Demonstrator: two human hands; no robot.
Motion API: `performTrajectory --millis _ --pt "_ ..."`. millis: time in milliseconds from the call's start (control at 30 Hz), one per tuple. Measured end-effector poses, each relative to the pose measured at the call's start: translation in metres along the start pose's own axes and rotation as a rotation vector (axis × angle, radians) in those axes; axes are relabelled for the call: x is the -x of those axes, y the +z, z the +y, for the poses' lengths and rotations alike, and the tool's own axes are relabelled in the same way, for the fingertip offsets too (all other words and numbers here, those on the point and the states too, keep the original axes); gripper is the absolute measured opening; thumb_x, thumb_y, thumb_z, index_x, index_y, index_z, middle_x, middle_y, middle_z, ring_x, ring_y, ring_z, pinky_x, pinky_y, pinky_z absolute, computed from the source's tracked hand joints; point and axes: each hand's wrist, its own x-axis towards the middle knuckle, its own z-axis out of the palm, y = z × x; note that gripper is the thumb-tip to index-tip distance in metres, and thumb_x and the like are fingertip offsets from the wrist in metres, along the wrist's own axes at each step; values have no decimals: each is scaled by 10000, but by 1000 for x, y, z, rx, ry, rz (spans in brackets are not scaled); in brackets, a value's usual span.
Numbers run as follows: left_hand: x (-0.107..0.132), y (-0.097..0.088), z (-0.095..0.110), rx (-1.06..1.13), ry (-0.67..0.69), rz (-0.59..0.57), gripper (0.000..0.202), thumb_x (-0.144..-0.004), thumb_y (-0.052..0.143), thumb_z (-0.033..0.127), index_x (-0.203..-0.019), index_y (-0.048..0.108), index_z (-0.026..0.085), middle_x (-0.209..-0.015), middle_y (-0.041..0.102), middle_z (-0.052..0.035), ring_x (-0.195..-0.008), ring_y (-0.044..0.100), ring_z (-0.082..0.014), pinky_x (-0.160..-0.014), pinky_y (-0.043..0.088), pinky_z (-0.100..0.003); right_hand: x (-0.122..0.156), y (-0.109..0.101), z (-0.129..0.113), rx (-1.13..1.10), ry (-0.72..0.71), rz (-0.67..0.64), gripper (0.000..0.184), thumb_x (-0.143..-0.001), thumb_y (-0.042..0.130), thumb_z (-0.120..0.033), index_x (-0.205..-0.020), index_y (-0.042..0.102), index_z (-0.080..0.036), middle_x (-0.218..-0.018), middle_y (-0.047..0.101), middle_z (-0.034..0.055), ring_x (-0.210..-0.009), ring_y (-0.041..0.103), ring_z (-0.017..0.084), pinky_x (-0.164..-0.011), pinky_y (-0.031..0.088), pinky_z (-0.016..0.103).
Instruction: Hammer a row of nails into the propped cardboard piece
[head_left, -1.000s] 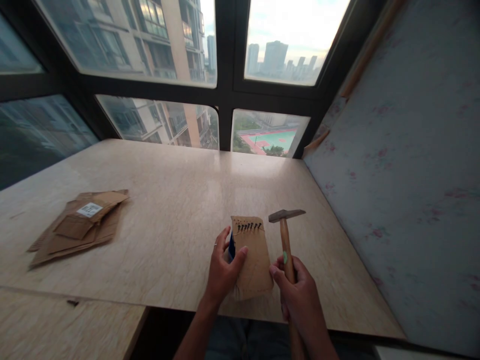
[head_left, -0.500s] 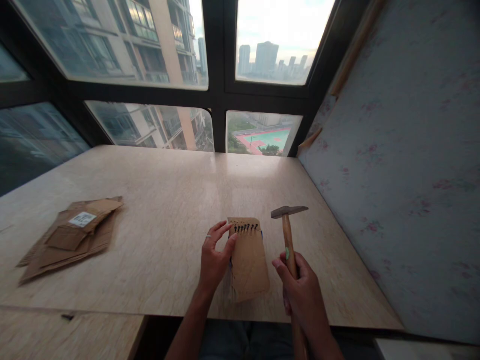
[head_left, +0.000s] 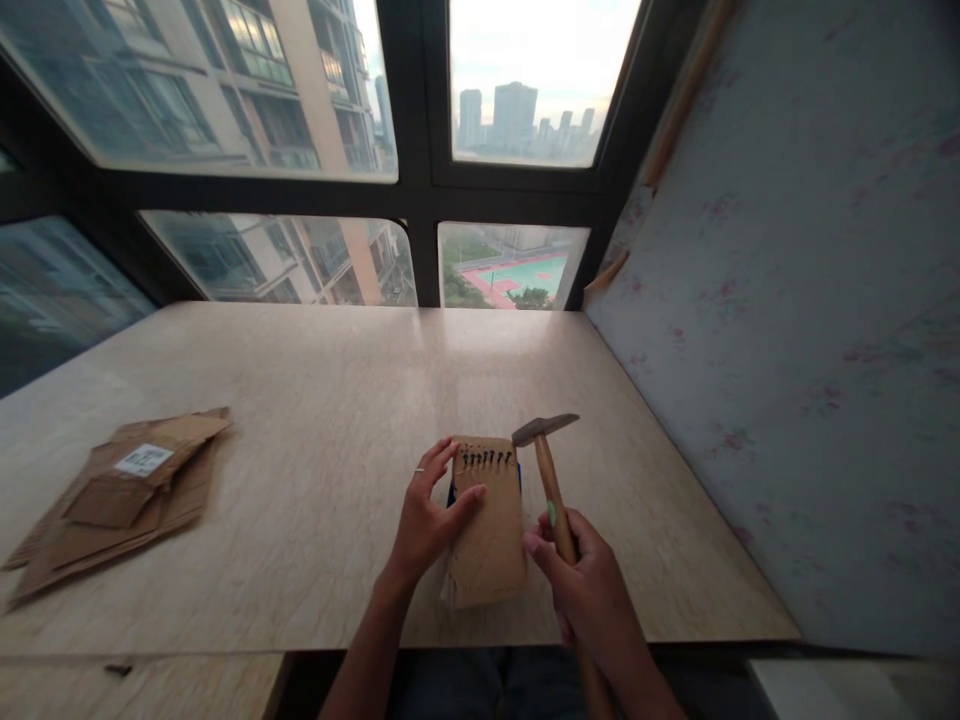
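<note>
A brown cardboard block (head_left: 489, 550) lies on the pale tabletop in front of me, with something blue showing at its edges. Near its far end stands a row of several black screws or nails (head_left: 487, 459), with small holes beyond them. My left hand (head_left: 427, 515) grips the block's left side, thumb on top and fingers along the edge. My right hand (head_left: 592, 580) is wrapped around the wooden handle of a hammer (head_left: 549, 475). Its metal head is by the block's far right corner; whether it touches, I cannot tell.
Flattened cardboard pieces (head_left: 180, 497) with a white label lie at the left. A small dark object (head_left: 118, 670) rests on the lower surface at front left. Windows (head_left: 514, 265) border the far edge, and a flowered wall (head_left: 750, 380) rises on the right.
The hammer has moved left, its head now close to the block's far right corner. My left thumb reaches further over the cardboard. The camera view has shifted slightly.
</note>
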Motion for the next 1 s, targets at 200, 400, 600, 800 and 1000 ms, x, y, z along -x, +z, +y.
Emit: performTrajectory --millis 200,400,600,800,1000 --pt "4 7 -7 155 -63 10 497 -860 671 370 -1330 571 241 -1525 441 -138 -1388 462 -291 -1053 502 -453 0 8 0 -99 26 57 341 -774 640 -476 -938 562 -187 -832 694 46 -269 425 58 -230 286 203" --pt "8 19 -3 360 -216 74 541 -826 690 368 -1339 589 227 -1503 485 -123 -1384 462 -303 -1138 400 -457 -4 11 -3 -173 74 44 396 -743 652 -499 -938 513 -184 -798 664 9 -228 410 42 -206 285 181" --pt "25 44 12 482 -349 235 571 -836 648 352 -1384 540 234 -1475 521 -109 -1348 498 -294 -1120 409 -446 -8 3 -5 -180 61 76 405 -716 680 -492 -914 503 -186 -727 635 -22 -235 393 34 -207 298 174" --pt "32 61 24 497 -380 303 518 -830 638 314 -1341 572 255 -1469 529 -85 -1351 492 -274 -1120 404 -424 -5 -6 4 -214 81 130 421 -722 688 -500 -930 505 -183 -687 604 -45 -234 379 33 -203 305 176" --pt "31 59 29 521 -443 289 455 -780 657 281 -1230 668 219 -1350 630 -98 -1246 583 -276 -1070 453 -421 -3 -5 12 -267 91 147 417 -725 699 -492 -931 502 -189 -611 554 -83 -228 366 36 -194 304 166"
